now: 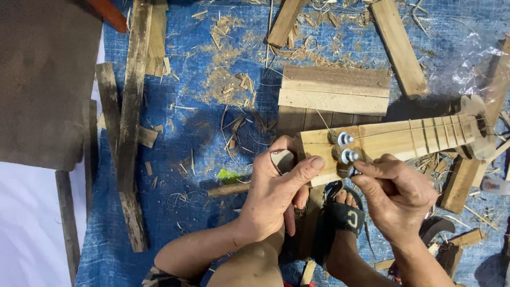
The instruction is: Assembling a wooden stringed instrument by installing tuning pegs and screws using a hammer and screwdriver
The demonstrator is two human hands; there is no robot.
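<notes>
My left hand [273,188] gripping near end of wooden instrument neck [393,139], thumb pressing on top. My right hand [396,196] pinching lowest tuning peg [351,171]. Open blue tarp [186,175] lying left; plank [333,89] sitting just beyond.

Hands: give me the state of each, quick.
Left hand: closed around the head end of the wooden instrument neck.
Right hand: fingertips pinched on a tuning peg.

Blue tarp [196,159] spread over the floor, littered with wood shavings [226,79]. Wooden planks [334,87] toward 12 o'clock, long slats [130,106] at 9, dark board [45,79] at 10.
</notes>
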